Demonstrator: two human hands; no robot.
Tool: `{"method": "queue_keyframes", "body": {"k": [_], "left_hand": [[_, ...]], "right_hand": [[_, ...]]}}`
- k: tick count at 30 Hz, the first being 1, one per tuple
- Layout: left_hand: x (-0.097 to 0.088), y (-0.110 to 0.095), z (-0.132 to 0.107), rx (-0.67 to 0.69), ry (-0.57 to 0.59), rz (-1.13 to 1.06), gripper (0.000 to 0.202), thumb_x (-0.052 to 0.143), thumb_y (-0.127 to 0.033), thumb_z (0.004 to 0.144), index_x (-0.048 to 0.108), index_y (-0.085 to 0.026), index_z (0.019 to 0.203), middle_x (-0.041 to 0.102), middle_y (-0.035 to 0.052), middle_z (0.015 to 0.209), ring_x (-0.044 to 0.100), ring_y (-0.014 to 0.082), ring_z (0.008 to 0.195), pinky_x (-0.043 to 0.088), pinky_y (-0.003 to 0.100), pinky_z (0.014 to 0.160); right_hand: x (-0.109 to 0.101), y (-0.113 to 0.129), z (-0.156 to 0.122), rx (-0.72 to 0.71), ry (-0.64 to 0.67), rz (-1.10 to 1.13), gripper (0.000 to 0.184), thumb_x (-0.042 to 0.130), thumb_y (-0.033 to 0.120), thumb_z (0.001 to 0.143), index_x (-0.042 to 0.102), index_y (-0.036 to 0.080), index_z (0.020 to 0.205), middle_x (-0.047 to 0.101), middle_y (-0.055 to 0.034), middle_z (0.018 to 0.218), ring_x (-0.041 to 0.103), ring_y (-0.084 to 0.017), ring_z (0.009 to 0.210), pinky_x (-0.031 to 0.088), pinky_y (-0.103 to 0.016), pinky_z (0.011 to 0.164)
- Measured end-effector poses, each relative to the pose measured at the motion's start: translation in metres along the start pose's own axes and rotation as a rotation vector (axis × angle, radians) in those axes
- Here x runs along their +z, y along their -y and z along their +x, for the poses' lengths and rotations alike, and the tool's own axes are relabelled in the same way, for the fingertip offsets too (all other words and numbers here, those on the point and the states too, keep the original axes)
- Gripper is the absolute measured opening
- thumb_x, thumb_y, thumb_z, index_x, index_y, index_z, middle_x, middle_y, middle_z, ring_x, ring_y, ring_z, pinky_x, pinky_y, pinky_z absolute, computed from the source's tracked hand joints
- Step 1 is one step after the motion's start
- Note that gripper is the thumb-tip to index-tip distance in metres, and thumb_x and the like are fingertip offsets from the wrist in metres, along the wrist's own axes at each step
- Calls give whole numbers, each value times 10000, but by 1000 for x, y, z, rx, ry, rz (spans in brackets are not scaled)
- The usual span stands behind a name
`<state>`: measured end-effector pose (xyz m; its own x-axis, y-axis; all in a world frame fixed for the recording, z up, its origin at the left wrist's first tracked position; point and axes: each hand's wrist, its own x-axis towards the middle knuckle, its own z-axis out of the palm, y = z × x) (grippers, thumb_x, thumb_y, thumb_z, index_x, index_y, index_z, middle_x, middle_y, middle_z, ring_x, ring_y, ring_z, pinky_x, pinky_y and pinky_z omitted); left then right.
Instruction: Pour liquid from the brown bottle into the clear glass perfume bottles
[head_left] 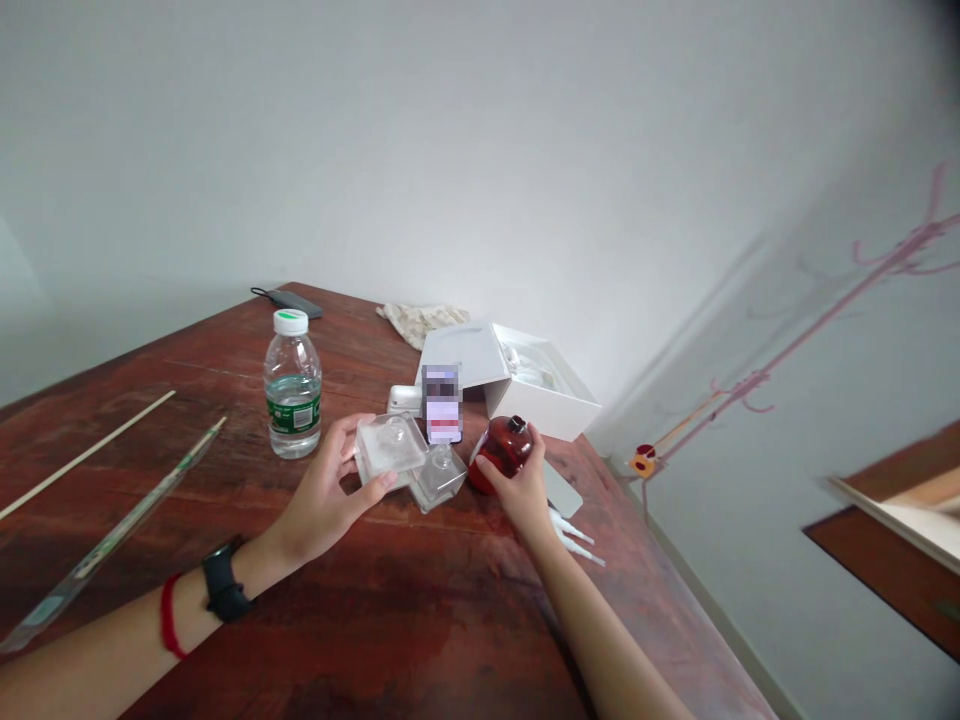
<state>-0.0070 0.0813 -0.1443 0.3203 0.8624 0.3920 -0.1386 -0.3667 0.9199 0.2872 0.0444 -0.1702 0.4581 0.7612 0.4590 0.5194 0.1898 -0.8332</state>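
My left hand [341, 485] grips a square clear plastic mold [390, 445] by its edges, fingers behind and thumb in front. Just right of it on the table lies a second clear square piece [441, 478] with a raised knob. My right hand [523, 475] is wrapped round a reddish-brown bottle [504, 450] with a short dark neck. Whether the bottle touches the tabletop I cannot tell. Behind both hands a phone [442, 405] stands upright, its screen blurred out.
A water bottle [292, 390] stands at left, near a thin wooden stick [90, 453] and a long clear sleeve [112, 545] with sticks. An open white box [540, 385], a cloth [424, 322] and a grey pouch [296, 303] lie behind. White-tipped droppers [577, 540] rest at right, near the table edge.
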Motion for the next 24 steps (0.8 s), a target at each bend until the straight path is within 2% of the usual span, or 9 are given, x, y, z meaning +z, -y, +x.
{"method": "queue_keyframes", "body": {"k": [5,9,11,14,17,19,22,24], "left_hand": [[1,0,-1,-8,9,0,591,768,-452,928,429,-252,1370,587,172,1488,676,341,1305,575,483,1066],[1,-1,-1,-16,-4,2,577,764,-443,929,434,-251,1361,612,160,1461,694,332,1279,585,470,1051],[1,-3,-1,-13,-7,3,568,767,-438,926,441,-251,1352,623,155,1449,698,329,1269,589,463,1041],[1,-5,-1,-6,-3,-1,566,775,-422,922,447,-252,1350,649,155,1426,708,325,1250,598,453,1018],[2,-6,-2,-8,2,-12,568,789,-408,913,460,-254,1349,676,152,1401,723,320,1220,604,437,998],[2,-7,-4,-18,21,-26,573,795,-403,911,467,-251,1355,688,151,1386,731,316,1205,605,423,995],[3,-6,-7,-12,70,-48,589,802,-417,911,475,-244,1369,698,157,1367,728,319,1216,606,406,995],[4,-4,-10,10,107,-50,600,807,-443,911,486,-243,1377,693,166,1379,721,329,1233,603,403,1002]], "right_hand": [[-3,13,0,27,-84,-17,1085,848,545,770,244,242,1619,488,-227,1571,585,-388,1405,464,-618,1182],[-10,34,-3,-51,-188,-25,979,786,515,849,237,265,1621,393,-208,1652,399,-368,1569,349,-618,1260],[-14,44,-5,-164,-277,-25,823,760,468,892,333,264,1566,439,-191,1615,421,-352,1549,372,-607,1243],[-16,55,-10,-327,-349,6,463,758,395,918,557,259,1313,613,-130,1356,592,-321,1338,473,-565,1145],[-13,63,-18,-367,-250,47,149,725,365,958,636,252,997,674,-52,983,684,-254,957,580,-447,909],[-10,67,-25,-369,-131,71,172,709,354,979,634,249,865,652,-19,811,651,-212,761,570,-365,728],[-6,73,-34,-372,42,107,174,720,357,978,672,245,854,668,-16,780,641,-190,688,549,-322,638],[-5,75,-38,-370,150,129,158,753,403,953,721,252,981,711,-33,870,678,-197,719,583,-325,653]]}}
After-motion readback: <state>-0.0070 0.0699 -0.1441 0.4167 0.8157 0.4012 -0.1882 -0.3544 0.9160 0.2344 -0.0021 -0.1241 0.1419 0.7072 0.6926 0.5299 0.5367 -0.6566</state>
